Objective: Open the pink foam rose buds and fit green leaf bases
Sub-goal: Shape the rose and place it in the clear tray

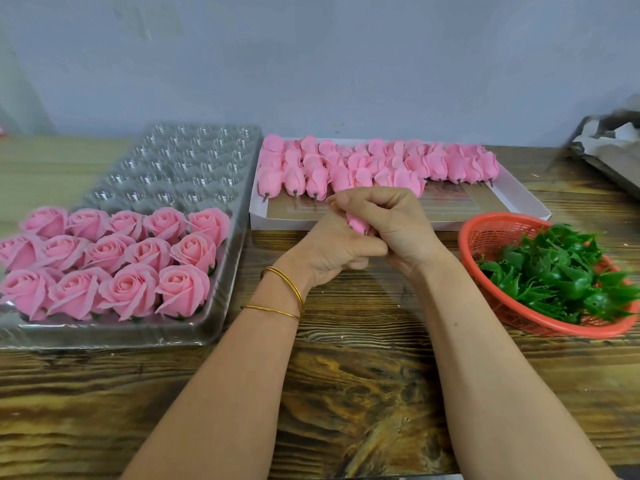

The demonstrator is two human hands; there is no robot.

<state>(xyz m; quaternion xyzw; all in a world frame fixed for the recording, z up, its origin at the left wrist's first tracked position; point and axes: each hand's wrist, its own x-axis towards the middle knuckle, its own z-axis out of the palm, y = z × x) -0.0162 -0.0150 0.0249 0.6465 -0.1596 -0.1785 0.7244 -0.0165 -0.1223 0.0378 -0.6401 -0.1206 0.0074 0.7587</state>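
Both hands meet over the table's middle around one pink foam rose bud [356, 224], mostly hidden between them. My right hand [391, 223] curls over the bud from above. My left hand [332, 247] grips it from below and the left. Closed pink buds [377, 164] with short stems lie in rows in a white flat box [519, 199] just behind the hands. Green leaf bases [561, 275] fill a red mesh basket [485, 237] at the right. Opened pink roses [114, 261] sit in a clear plastic cell tray [180, 157] at the left.
The wooden table [363, 375] runs to the front edge under my forearms. A grey wall stands behind. A grey box with crumpled paper [609, 140] sits at the far right. The tray's rear cells hold nothing. Gold bangles [284, 292] circle my left wrist.
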